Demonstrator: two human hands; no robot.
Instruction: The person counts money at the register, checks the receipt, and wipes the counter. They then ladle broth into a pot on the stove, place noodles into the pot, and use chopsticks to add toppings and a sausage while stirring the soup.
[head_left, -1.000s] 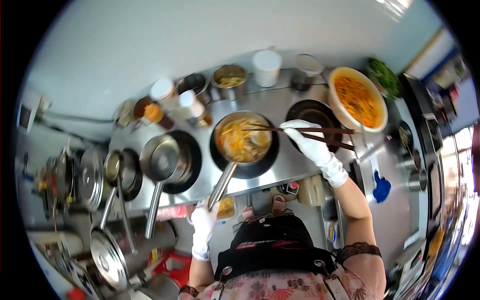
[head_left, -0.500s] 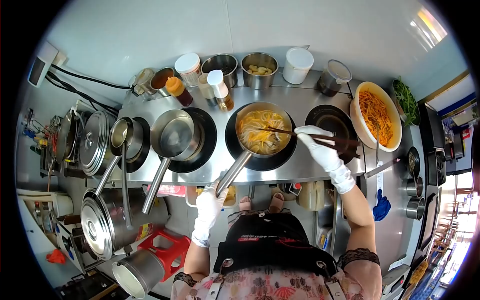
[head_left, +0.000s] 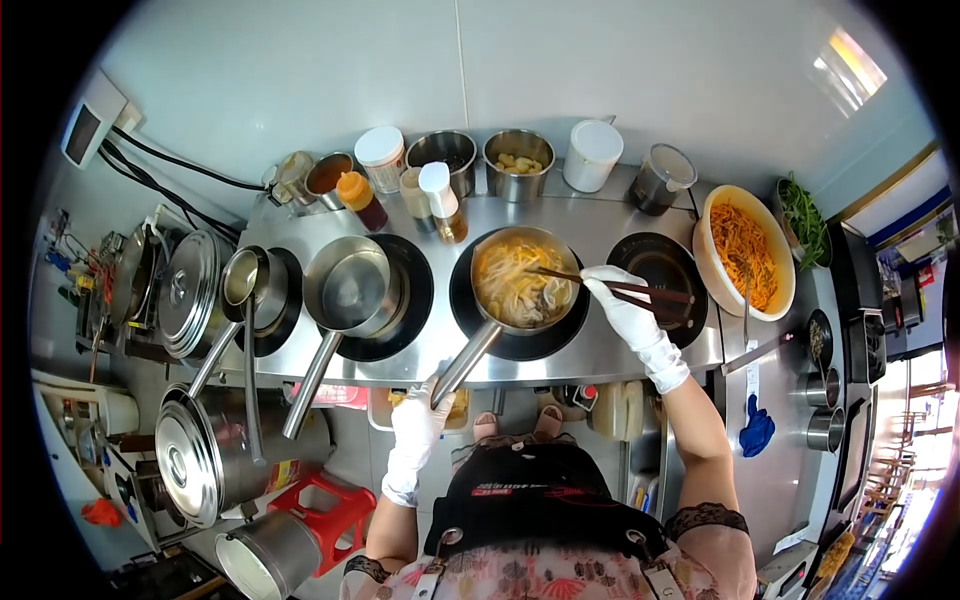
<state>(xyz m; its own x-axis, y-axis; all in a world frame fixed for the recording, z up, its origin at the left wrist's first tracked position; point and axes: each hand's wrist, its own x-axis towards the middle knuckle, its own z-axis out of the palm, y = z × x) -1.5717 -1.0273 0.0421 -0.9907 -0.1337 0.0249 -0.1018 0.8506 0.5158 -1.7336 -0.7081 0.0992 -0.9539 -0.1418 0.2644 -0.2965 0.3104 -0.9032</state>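
Note:
A steel saucepan (head_left: 527,318) stands on a black round hob in the middle of the steel counter. Noodles (head_left: 518,285) with orange shreds lie in broth inside it. My left hand (head_left: 417,424), in a white glove, is closed around the end of the saucepan's long handle. In a white glove too, my right hand (head_left: 622,305) grips a pair of dark chopsticks (head_left: 650,293) from the right. Their tips dip into the noodles. Left of this pan, a second saucepan (head_left: 347,285) holds clear liquid on another hob.
A white bowl of orange shreds (head_left: 740,255) stands to the right, past a bare hob (head_left: 657,275). Squeeze bottles (head_left: 355,190), a shaker (head_left: 440,195) and steel pots (head_left: 518,165) line the back. A ladle (head_left: 246,285) rests over a small pan at left.
The view has tilted, so the counter sits slightly lower. The chopsticks have shifted in the pan and the noodles are stirred into a different arrangement. My left hand stays on the handle.

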